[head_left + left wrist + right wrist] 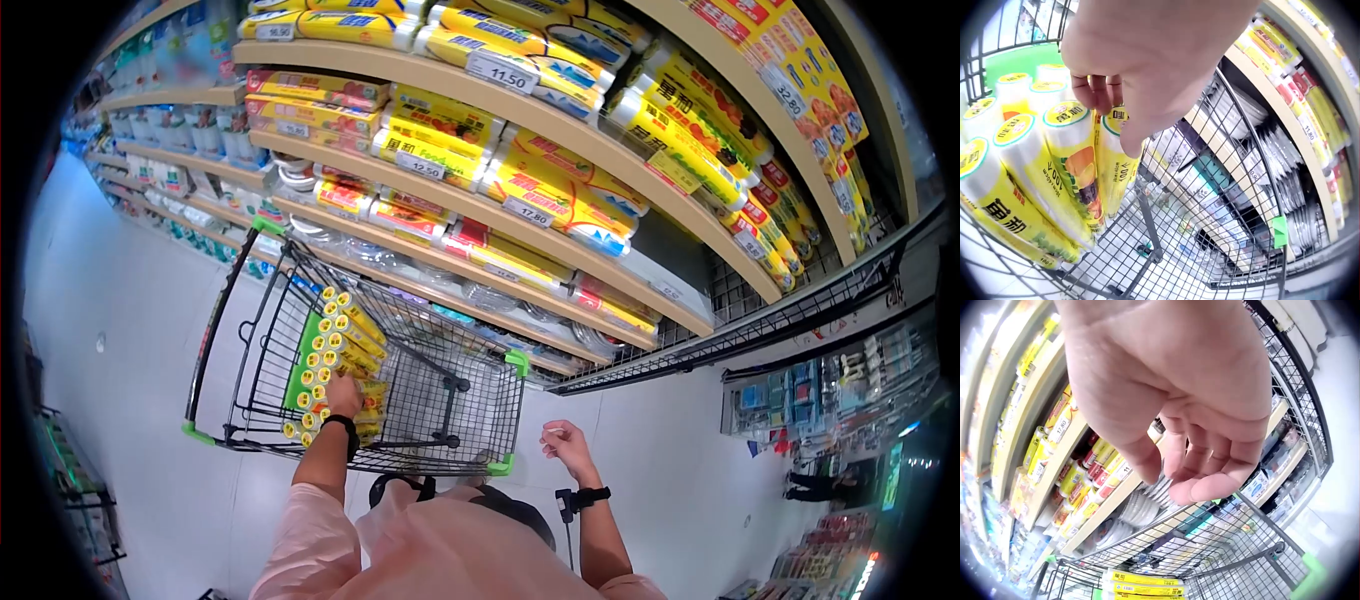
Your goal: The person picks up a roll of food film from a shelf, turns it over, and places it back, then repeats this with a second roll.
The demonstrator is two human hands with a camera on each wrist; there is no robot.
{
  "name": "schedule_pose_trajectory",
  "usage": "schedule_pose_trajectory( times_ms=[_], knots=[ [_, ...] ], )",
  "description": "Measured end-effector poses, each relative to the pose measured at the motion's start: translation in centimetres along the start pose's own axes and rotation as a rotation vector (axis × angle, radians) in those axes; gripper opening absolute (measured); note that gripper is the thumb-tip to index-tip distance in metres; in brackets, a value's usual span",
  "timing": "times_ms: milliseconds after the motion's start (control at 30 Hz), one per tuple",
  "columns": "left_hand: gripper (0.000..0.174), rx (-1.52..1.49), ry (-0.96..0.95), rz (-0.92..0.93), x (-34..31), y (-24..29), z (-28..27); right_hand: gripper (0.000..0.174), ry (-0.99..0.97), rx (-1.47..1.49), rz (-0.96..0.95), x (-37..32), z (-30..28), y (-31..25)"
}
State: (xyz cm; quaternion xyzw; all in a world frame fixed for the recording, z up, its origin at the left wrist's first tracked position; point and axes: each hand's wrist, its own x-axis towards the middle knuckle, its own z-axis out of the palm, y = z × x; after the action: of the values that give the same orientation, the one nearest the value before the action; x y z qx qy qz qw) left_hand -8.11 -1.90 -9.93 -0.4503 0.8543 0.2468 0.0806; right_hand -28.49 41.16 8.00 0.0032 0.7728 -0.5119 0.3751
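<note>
At the lower centre of the head view, the right hand (568, 447) hangs empty, fingers loosely bent, just beside the cart (430, 385). Left of centre, the left hand (345, 396) reaches into the cart; the left wrist view shows its thumb and fingers pinching the end of one yellow roll (1117, 164). That roll sits at the edge of packed rolls (335, 352) filling the cart's left part. The step looks like setting rolls in order; the next move probably calls for squaring this one against its neighbours, then letting go. Beyond, shelves (370, 62) of similar packs cross the upper frame.
</note>
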Motion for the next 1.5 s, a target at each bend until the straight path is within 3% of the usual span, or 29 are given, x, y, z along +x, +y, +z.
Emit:
schedule_pose_trajectory(
  times_ms=[100,133,200,267,300,400,567,667,700,800,900,1033,1100,1200,1233,1500],
  knots=[
    [0.046,-0.056,0.134,0.112,0.0,0.9,1.0,0.020,0.006,0.027,0.008,-1.1,-0.9,1.3],
    [0.041,-0.039,0.223,0.226,-0.7,1.5,0.9,0.021,0.007,0.022,0.011,-1.2,-1.3,1.5],
    [0.039,-0.199,-0.044,0.125,-0.7,2.8,0.0,0.022,0.006,0.026,0.020,-1.8,-1.8,2.5],
    [0.038,-0.152,0.143,0.211,-0.8,2.9,1.9,0.022,0.012,0.037,0.009,-2.0,-2.5,2.8],
    [0.041,-0.208,0.134,0.244,-1.5,3.8,1.0,0.022,0.010,0.038,0.006,-2.1,-2.8,2.8],
    [0.042,-0.382,0.475,0.396,-3.3,7.3,-1.3,0.022,0.040,0.099,-0.023,-1.7,-3.5,2.8],
    [0.034,-0.717,0.503,0.432,-6.8,14.2,-6.9,0.023,-0.047,0.073,-0.108,-0.5,-5.3,2.4],
    [0.033,-1.028,0.354,0.290,-13.0,20.6,-12.0,0.025,-0.063,0.100,-0.131,0.1,-6.6,2.0],
    [0.028,-1.103,0.341,0.301,-13.0,21.1,-11.5,0.038,-0.080,0.132,-0.122,0.0,-7.2,1.5],
    [0.026,-1.523,0.266,0.262,-16.2,26.2,-12.4,0.055,-0.031,0.365,-0.226,-1.6,-9.0,-0.6],
    [0.023,-1.634,0.049,0.248,-18.4,28.8,-12.3,0.071,-0.107,0.538,-0.458,-3.3,-12.0,-2.8],
    [0.029,-1.698,-0.147,0.231,-21.8,33.4,-11.5,0.070,-0.185,0.524,-0.731,-4.9,-16.4,-3.5],
    [0.035,-1.727,-0.210,0.197,-23.1,35.5,-11.1,0.062,-0.127,0.514,-0.752,-5.1,-18.1,-3.5],
    [0.038,-1.668,-0.146,0.282,-25.5,38.3,-10.4,0.053,-0.092,0.594,-0.719,-5.8,-20.5,-4.2],
    [0.039,-1.727,-0.275,0.332,-24.9,37.9,-9.7,0.052,-0.092,0.640,-0.724,-6.2,-21.1,-4.5],
    [0.048,-1.725,-0.710,0.103,-26.3,42.2,-5.9,0.057,-0.314,0.693,-0.926,-7.9,-21.8,-8.3]
  ],
)
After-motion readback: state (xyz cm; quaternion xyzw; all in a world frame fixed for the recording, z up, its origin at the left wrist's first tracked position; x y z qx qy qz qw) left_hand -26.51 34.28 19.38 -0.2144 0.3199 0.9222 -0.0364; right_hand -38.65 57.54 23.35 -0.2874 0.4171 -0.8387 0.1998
